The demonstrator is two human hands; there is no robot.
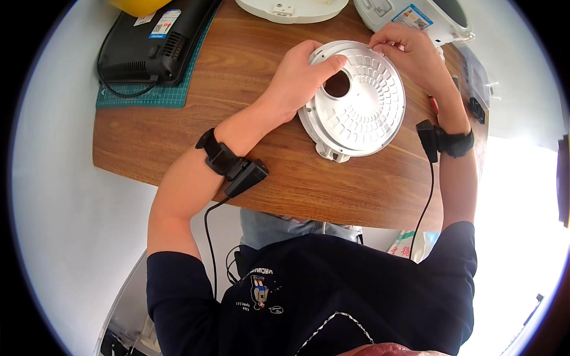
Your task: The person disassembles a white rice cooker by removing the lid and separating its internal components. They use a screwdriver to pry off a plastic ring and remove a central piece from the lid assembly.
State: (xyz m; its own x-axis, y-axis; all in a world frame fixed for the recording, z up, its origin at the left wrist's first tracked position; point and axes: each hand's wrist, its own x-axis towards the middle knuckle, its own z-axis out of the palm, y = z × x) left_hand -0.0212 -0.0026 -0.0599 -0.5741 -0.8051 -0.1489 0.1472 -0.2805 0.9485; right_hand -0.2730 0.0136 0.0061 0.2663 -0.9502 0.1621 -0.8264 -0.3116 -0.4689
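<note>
The work looks partway through, judging by how the parts lie; the round metal-faced lid plate in a white rim (371, 121) is at the upper centre of the frame, apart from the white appliance housing (444, 32) at the upper right and from the white rounded shell (294, 10) at the top edge; so the pieces seem already separated, and no joined assembly shows.

The left hand (298, 72) grips the plate at its upper left, thumb on the metal face near the round hole (337, 84), fingers curled behind the rim; the right hand (409, 52) is at the plate's upper right edge, thumb and fingertips drawn narrow in a pinch; I cannot tell whether they hold the rim or some small part on it.

The white hinge bracket (332, 153) at the plate's lower edge is in place; what is left appears to lie at the rim under the right fingertips, and the metal face and rim look together, though whether anything there is loose is too small to tell.
</note>
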